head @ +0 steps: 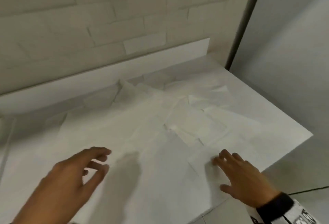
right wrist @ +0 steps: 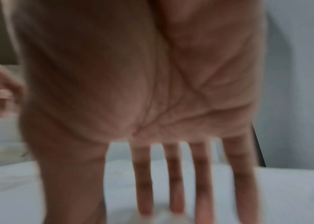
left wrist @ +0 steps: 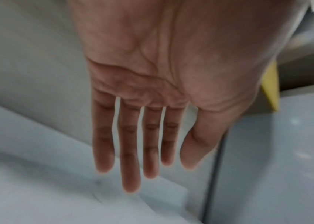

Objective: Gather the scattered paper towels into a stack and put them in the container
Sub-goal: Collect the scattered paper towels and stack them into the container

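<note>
Several white paper towels (head: 178,120) lie scattered and overlapping across a white table (head: 295,138). My left hand (head: 92,163) hovers over the near left part of the spread, fingers loosely apart and holding nothing. In the left wrist view this hand (left wrist: 152,151) shows a bare palm with straight fingers. My right hand (head: 229,170) is low over the near right towels, fingers extended; whether it touches them I cannot tell. The blurred right wrist view shows its palm (right wrist: 171,181) open above white paper (right wrist: 286,197). A faint clear edge (head: 7,134) at the far left may be the container.
A pale brick wall (head: 89,18) and a white upstand (head: 124,67) close the back of the table. A grey panel (head: 284,45) stands at the right. The table's right corner (head: 311,134) drops to the floor, where a dark cable (head: 311,190) runs.
</note>
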Action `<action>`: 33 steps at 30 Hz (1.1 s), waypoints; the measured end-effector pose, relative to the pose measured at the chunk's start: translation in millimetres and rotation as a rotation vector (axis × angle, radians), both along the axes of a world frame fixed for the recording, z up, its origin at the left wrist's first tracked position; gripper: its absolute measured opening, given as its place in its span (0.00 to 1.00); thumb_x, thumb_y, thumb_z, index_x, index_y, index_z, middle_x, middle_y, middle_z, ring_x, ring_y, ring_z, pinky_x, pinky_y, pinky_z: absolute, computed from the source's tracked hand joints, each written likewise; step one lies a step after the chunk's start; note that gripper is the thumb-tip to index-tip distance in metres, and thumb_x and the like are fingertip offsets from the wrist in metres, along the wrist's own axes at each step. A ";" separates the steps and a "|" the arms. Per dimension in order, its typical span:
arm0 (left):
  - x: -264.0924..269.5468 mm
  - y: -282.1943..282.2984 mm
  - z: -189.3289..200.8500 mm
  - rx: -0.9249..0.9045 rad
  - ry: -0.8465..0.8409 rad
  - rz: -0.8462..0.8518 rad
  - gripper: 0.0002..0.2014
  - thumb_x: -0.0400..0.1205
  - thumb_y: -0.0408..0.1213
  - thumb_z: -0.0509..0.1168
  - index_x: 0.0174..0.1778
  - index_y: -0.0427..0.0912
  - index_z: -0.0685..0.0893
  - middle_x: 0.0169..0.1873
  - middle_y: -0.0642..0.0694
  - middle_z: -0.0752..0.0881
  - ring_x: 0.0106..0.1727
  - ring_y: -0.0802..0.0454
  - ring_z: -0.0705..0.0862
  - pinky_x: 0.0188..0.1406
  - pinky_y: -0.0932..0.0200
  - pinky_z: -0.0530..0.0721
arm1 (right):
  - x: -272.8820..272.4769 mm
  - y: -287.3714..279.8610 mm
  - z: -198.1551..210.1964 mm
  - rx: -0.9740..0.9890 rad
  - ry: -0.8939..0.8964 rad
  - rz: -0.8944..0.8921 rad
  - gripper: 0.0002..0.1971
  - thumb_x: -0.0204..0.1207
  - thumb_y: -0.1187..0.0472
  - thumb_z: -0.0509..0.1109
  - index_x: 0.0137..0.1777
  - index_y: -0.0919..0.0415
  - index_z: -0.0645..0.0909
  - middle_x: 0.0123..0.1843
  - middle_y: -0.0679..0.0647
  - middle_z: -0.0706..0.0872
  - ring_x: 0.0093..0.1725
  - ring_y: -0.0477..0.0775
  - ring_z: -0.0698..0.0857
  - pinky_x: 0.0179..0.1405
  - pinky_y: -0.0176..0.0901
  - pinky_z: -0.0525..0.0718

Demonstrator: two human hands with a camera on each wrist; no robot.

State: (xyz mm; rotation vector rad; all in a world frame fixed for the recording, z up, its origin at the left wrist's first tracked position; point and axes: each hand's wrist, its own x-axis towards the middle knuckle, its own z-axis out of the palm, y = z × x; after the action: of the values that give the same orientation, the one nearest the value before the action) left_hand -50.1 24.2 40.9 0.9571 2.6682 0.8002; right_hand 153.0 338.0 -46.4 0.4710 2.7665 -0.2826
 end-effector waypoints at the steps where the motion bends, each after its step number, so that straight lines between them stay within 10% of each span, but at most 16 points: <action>1: 11.7 28.8 -3.5 -0.023 0.006 -0.094 0.10 0.80 0.53 0.68 0.56 0.73 0.83 0.53 0.77 0.86 0.48 0.74 0.87 0.49 0.61 0.88 | 3.7 4.8 -4.5 -0.018 0.032 0.020 0.29 0.78 0.44 0.69 0.77 0.42 0.64 0.74 0.41 0.63 0.67 0.45 0.71 0.64 0.39 0.76; 8: 40.6 138.2 -57.9 -0.136 -0.158 -0.490 0.24 0.81 0.55 0.69 0.73 0.72 0.72 0.69 0.77 0.72 0.68 0.75 0.75 0.69 0.69 0.76 | 9.4 24.5 -4.2 -0.153 0.241 0.094 0.10 0.86 0.47 0.58 0.63 0.39 0.79 0.61 0.37 0.80 0.58 0.41 0.78 0.59 0.39 0.79; 12: 32.8 155.1 -55.7 0.108 -0.462 -0.427 0.46 0.66 0.54 0.85 0.78 0.76 0.68 0.77 0.75 0.71 0.77 0.74 0.70 0.73 0.76 0.68 | 0.6 27.5 49.9 -0.815 0.524 -0.086 0.09 0.87 0.53 0.61 0.54 0.51 0.82 0.49 0.46 0.87 0.52 0.48 0.85 0.51 0.42 0.82; 16: 42.3 172.6 -44.6 0.488 -0.641 -0.270 0.20 0.70 0.44 0.83 0.59 0.54 0.92 0.57 0.49 0.93 0.61 0.51 0.91 0.63 0.53 0.87 | -19.7 30.2 81.9 -1.146 0.619 -0.099 0.09 0.84 0.54 0.66 0.53 0.59 0.84 0.47 0.49 0.87 0.48 0.52 0.86 0.48 0.46 0.82; 21: 20.1 147.1 -37.0 0.752 -0.482 0.184 0.14 0.73 0.52 0.80 0.39 0.44 0.91 0.39 0.46 0.93 0.43 0.48 0.91 0.44 0.50 0.85 | -16.6 39.1 38.4 -0.495 0.268 0.222 0.21 0.75 0.35 0.69 0.64 0.39 0.75 0.63 0.35 0.74 0.63 0.39 0.74 0.62 0.39 0.77; 24: 12.5 118.5 -29.5 0.701 -0.415 0.292 0.08 0.78 0.44 0.75 0.50 0.46 0.92 0.44 0.52 0.95 0.45 0.54 0.93 0.44 0.56 0.83 | -7.1 25.3 2.5 -0.145 0.033 0.536 0.23 0.74 0.45 0.71 0.68 0.37 0.71 0.65 0.44 0.74 0.62 0.50 0.76 0.47 0.43 0.77; 26: 12.2 108.2 -33.0 0.613 -0.408 0.311 0.10 0.80 0.45 0.72 0.53 0.47 0.92 0.45 0.55 0.95 0.44 0.58 0.93 0.43 0.58 0.84 | -3.3 18.9 -12.5 -0.075 -0.070 0.554 0.31 0.56 0.52 0.81 0.61 0.38 0.76 0.56 0.44 0.80 0.50 0.48 0.81 0.26 0.33 0.62; 28: 13.5 103.9 -46.1 0.553 -0.440 0.321 0.09 0.84 0.43 0.69 0.53 0.46 0.92 0.46 0.55 0.95 0.47 0.56 0.93 0.45 0.55 0.85 | -4.8 18.5 -18.0 -0.012 -0.089 0.544 0.36 0.35 0.52 0.83 0.48 0.38 0.77 0.42 0.39 0.81 0.36 0.41 0.80 0.24 0.32 0.37; 30: 15.4 104.1 -61.7 0.558 -0.533 0.349 0.09 0.86 0.40 0.66 0.55 0.45 0.91 0.49 0.50 0.95 0.53 0.47 0.93 0.56 0.40 0.88 | -5.9 12.6 -10.3 -0.039 -0.044 0.570 0.26 0.45 0.49 0.80 0.47 0.39 0.76 0.40 0.37 0.80 0.34 0.39 0.81 0.25 0.31 0.38; 33: 22.4 111.0 -75.8 0.615 -0.661 0.387 0.12 0.89 0.31 0.61 0.58 0.42 0.90 0.52 0.46 0.95 0.55 0.46 0.93 0.65 0.36 0.85 | -5.5 10.1 -3.5 -0.235 0.110 0.338 0.15 0.80 0.54 0.64 0.65 0.40 0.76 0.59 0.42 0.81 0.57 0.47 0.84 0.39 0.39 0.74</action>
State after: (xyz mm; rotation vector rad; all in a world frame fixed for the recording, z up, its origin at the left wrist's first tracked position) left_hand -27.7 135.2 -34.9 0.1677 2.0509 1.7231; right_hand 147.5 348.1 -49.9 -0.0733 2.8076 -0.5538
